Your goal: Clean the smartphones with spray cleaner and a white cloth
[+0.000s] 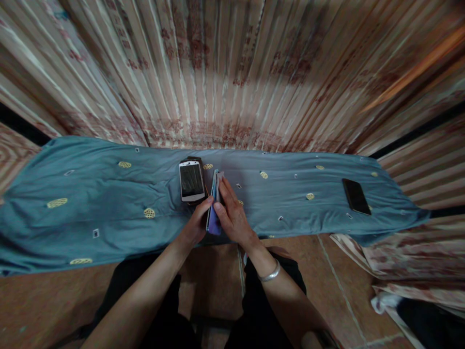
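Two hands meet at the middle of the blue cloth (90,203) spread over the surface. The left hand (196,225) and right hand (232,213) each close a grip on a purple phone (213,213), held on edge between them just beside a white phone (191,181) lying flat. A black phone (356,196) lies well apart, untouched. The work looks partway through.

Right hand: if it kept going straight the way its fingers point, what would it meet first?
The right hand points away from the person, along the purple phone held on edge. Beyond the fingertips lies only bare blue cloth, then the striped curtain. The white phone sits off to its left. Depth is uncertain.
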Demonstrator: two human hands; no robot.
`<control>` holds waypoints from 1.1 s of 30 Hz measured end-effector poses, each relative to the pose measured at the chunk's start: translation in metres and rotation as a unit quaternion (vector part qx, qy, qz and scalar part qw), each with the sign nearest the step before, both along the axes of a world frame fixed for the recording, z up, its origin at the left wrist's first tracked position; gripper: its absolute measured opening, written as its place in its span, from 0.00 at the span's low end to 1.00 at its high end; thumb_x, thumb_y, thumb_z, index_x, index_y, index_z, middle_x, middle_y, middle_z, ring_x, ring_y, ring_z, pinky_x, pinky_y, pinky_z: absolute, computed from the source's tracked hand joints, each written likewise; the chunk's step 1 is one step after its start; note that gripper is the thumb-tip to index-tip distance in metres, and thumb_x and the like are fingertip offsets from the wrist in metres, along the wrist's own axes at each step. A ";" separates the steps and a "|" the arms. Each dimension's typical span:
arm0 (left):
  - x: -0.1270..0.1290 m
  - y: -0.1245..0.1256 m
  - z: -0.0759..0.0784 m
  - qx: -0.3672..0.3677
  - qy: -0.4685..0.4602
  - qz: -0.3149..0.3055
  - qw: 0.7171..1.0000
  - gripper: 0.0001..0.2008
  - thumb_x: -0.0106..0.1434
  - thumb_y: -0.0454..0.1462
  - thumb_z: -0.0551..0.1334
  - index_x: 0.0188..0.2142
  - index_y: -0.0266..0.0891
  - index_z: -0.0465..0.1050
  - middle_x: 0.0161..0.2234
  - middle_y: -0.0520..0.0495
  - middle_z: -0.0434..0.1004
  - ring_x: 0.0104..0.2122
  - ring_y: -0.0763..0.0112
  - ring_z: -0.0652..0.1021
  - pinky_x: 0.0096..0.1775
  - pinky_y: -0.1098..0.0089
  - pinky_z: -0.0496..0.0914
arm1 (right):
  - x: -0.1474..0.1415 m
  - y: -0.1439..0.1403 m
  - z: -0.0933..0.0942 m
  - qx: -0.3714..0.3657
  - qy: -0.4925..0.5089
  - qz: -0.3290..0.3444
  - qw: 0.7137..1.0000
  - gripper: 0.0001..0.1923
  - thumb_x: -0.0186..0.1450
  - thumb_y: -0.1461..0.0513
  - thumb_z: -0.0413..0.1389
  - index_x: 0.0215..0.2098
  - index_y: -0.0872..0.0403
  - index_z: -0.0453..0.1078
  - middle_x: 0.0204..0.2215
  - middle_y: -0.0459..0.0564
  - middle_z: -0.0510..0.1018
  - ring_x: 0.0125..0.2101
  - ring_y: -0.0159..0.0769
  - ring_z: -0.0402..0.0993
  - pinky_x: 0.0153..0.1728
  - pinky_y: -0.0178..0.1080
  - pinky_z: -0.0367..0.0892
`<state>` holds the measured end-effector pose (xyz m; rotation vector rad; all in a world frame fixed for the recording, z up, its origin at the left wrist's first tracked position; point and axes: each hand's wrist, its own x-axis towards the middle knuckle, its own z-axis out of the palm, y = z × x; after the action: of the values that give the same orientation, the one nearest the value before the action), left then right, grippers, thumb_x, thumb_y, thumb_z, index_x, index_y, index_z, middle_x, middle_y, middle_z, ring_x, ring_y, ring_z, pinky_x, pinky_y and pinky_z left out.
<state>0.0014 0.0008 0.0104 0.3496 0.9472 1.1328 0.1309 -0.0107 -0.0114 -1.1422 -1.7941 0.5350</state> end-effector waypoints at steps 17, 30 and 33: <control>0.002 -0.006 0.013 -0.002 -0.007 -0.068 0.998 0.04 0.57 0.38 0.70 0.31 0.41 0.80 0.30 0.47 0.85 0.44 0.57 0.86 0.44 0.68 0.82 | 0.006 0.006 -0.005 -0.043 0.002 -0.039 0.998 0.38 0.79 0.40 0.38 0.80 0.48 0.49 0.78 0.53 0.57 0.78 0.41 0.50 0.78 0.53 0.50; -0.001 -0.006 0.001 0.080 -0.020 -0.115 0.990 0.10 0.55 0.44 0.73 0.33 0.41 0.84 0.35 0.44 0.89 0.49 0.49 0.86 0.50 0.60 0.82 | 0.005 0.010 -0.005 -0.114 0.113 -0.058 0.985 0.41 0.77 0.36 0.38 0.75 0.49 0.62 0.73 0.55 0.69 0.72 0.46 0.65 0.72 0.55 0.63; -0.002 -0.005 0.003 0.075 -0.016 -0.138 0.988 0.10 0.54 0.43 0.73 0.34 0.40 0.84 0.36 0.43 0.89 0.51 0.47 0.85 0.50 0.59 0.82 | 0.004 0.010 -0.004 -0.139 0.150 -0.055 0.977 0.41 0.77 0.36 0.36 0.76 0.48 0.61 0.71 0.51 0.71 0.65 0.45 0.75 0.66 0.50 0.73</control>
<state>-0.0003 -0.0043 0.0131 0.5651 0.7601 0.9545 0.1345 -0.0003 -0.0151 -1.2644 -1.4175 0.8654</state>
